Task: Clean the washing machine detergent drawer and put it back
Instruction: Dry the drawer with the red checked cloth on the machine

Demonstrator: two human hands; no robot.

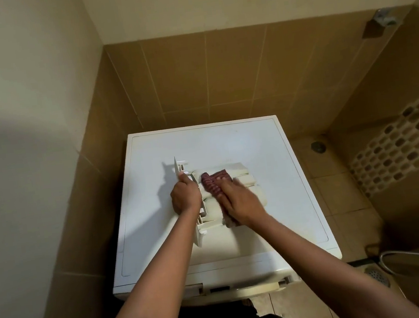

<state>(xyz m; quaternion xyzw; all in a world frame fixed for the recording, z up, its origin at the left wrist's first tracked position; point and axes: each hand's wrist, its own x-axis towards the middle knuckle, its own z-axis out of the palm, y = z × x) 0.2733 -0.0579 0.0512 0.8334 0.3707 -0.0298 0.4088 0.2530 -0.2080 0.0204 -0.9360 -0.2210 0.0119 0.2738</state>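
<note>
Two bare hands are at work on the flat lid of a white front-loading washing machine (227, 138), where the cream plastic detergent drawer (243, 172) lies pulled out and set down near the middle. Its white front panel stands on edge at the left and its compartments run off to the right, open upward. The left hand (185, 197) grips that front panel from above, fingers curled tightly over its top edge. The right hand (237, 203) lies over a maroon-and-pink striped cloth (215, 182), fingers laid fairly flat and pressing it down into the compartments. The cloth bunches out past the fingertips at the far end and shows again under the heel of the palm, so it fills most of the near and middle compartments. The fingertips are blurred, and what lies at the bottom of the compartments cannot be made out. Only the far right ends of the compartments show uncovered. Open white lid lies beyond the drawer towards the back edge and in a strip along the right. The machine's left side and back sit close to the brown tiled wall (180, 78). To its right is tiled floor with a small round drain (317, 146) near the corner.
</note>
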